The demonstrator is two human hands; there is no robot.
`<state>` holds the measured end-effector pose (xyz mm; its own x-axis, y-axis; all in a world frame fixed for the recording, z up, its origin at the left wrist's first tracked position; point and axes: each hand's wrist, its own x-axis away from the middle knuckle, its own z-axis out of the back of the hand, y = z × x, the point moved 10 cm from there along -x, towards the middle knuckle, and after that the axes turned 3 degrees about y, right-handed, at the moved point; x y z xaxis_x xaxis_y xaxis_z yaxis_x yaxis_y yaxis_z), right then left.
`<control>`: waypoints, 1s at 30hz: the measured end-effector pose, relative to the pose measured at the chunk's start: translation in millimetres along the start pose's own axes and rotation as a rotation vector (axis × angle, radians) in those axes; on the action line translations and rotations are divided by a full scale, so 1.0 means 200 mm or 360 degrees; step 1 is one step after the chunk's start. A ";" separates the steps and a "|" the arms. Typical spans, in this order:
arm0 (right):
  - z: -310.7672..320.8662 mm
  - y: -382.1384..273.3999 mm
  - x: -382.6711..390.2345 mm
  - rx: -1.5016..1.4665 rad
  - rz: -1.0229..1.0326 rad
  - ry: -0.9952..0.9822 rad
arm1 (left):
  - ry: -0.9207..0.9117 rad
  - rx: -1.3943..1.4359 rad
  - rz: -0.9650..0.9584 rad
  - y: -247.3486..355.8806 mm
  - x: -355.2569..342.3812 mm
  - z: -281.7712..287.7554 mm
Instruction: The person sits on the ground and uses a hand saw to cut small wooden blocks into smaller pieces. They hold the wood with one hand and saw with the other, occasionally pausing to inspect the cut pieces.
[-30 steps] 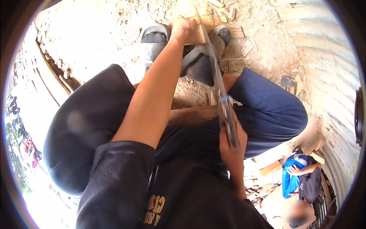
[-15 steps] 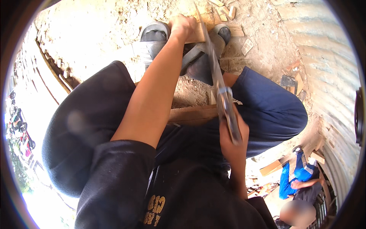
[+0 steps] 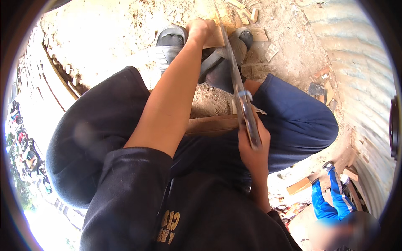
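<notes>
My left hand [image 3: 200, 28] grips a short light wooden board [image 3: 214, 35] that lies across near my sandalled feet [image 3: 169, 42]. A long hand saw [image 3: 234, 73] crosses the board just right of that hand, its tip beyond the board over pale, sawdust-like ground. My right hand [image 3: 253, 138] is closed on the saw's handle, over my lap. Below the saw and between my legs is a brown wooden plank [image 3: 209, 123].
Wood offcuts [image 3: 245, 14] lie on the dirt floor beyond the board. A corrugated metal wall [image 3: 347, 62] runs along the right. Another person [image 3: 335, 201] in blue trousers is at lower right, near scrap wood [image 3: 298, 185]. Parked two-wheelers [image 3: 25, 150] show at far left.
My right hand and the saw have moved forward, away from my body. My left hand stays on the board. The other person at lower right has shifted, legs now more stretched out.
</notes>
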<state>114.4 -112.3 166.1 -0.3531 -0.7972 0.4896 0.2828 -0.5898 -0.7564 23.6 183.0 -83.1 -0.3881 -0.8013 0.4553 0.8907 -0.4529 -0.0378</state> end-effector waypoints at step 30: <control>0.02 0.12 -0.02 -0.0258 0.0280 0.0150 | 0.0016 0.0114 -0.0176 0.15 0.41 0.18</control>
<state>126.8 -124.2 147.2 -0.3946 -0.8659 0.3074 0.2030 -0.4085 -0.8899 27.0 118.7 -15.1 -0.4867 -0.7521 0.4443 0.8570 -0.5097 0.0759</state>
